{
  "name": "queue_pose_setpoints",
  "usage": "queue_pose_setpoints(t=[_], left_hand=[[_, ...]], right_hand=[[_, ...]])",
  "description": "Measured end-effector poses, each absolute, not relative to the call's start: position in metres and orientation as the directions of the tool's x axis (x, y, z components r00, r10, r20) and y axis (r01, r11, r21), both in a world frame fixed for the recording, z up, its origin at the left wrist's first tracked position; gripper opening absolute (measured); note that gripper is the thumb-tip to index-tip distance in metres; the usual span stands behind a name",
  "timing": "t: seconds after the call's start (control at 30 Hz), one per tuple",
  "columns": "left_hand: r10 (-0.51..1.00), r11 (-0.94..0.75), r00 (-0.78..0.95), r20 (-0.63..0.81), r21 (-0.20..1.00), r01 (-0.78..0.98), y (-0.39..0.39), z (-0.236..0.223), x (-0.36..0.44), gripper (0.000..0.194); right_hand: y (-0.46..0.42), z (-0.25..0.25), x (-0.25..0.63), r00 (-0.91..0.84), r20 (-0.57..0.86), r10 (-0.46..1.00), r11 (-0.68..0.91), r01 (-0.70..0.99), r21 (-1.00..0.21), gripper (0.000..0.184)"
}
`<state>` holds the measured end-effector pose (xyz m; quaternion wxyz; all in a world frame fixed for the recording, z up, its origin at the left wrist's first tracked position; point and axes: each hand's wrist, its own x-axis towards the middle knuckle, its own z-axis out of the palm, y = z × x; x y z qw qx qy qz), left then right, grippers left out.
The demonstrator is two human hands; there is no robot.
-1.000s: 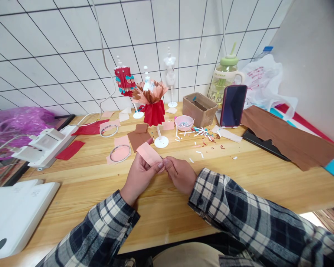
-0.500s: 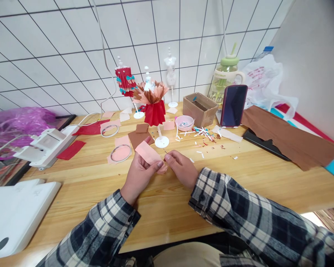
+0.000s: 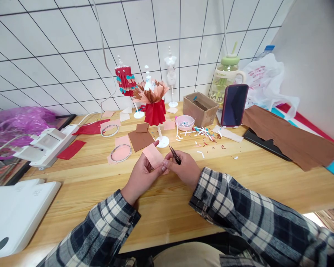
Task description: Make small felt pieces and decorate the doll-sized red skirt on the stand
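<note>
My left hand (image 3: 141, 174) is closed on a pale pink piece of crepe paper (image 3: 153, 155), its thumb pressing the lower corner. My right hand (image 3: 185, 167) meets it there, with thumb and forefinger at the paper's right edge. Across the right fingers lie dark tweezers (image 3: 174, 154), their slim points aimed up and left. Just beyond the hands is a small white dress-form stand (image 3: 162, 141) wearing a red pleated paper skirt (image 3: 155, 113) and a pink-and-brown ruffle (image 3: 150, 94). Brown paper squares (image 3: 140, 140) lie beside the stand's base.
Rings (image 3: 120, 152) rest on pink sheets at left, near red paper (image 3: 71, 150) and a power strip (image 3: 48, 144). A pink bowl (image 3: 185, 122), cardboard box (image 3: 200, 109), paper scraps (image 3: 204, 133) and upright phone (image 3: 234, 105) stand behind. Brown paper (image 3: 292, 137) covers the right.
The tweezers have swung up and back into my right hand, showing more of their length. My right fingertips have come to the paper's edge, and the paper has shifted slightly right.
</note>
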<state>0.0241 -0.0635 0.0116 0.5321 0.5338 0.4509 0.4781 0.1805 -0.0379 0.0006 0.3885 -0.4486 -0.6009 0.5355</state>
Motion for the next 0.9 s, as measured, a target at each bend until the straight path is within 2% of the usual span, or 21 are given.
queue_pose_setpoints(t=[0.1, 0.23, 0.37, 0.53, 0.73, 0.9], left_hand=[[0.987, -0.077, 0.144, 0.074, 0.997, 0.012, -0.063, 0.011, 0.02, 0.071], [0.993, -0.101, 0.072, 0.096, 0.992, 0.07, -0.06, 0.011, 0.017, 0.063], [0.997, -0.063, 0.05, 0.059, 0.996, 0.07, -0.058, 0.011, 0.019, 0.065], [0.984, -0.118, -0.13, 0.124, 0.991, 0.057, -0.056, 0.012, 0.018, 0.062], [0.973, -0.16, -0.165, 0.158, 0.987, 0.002, -0.051, 0.009, 0.015, 0.063], [0.969, -0.187, -0.165, 0.185, 0.982, 0.009, -0.051, 0.008, 0.015, 0.062]], right_hand=[[-0.037, 0.001, 0.181, -0.29, -0.002, 0.957, 0.049, 0.168, -0.985, 0.017], [-0.038, 0.003, 0.181, -0.309, 0.009, 0.951, 0.08, 0.215, -0.973, 0.016], [-0.041, 0.005, 0.18, -0.315, -0.005, 0.949, 0.066, 0.215, -0.974, 0.02], [-0.043, 0.003, 0.179, -0.296, -0.083, 0.952, -0.03, 0.18, -0.983, 0.024], [-0.045, -0.003, 0.178, -0.382, -0.013, 0.924, 0.093, 0.257, -0.962, 0.028], [-0.048, -0.003, 0.176, -0.438, -0.026, 0.899, 0.092, 0.246, -0.965, 0.029]])
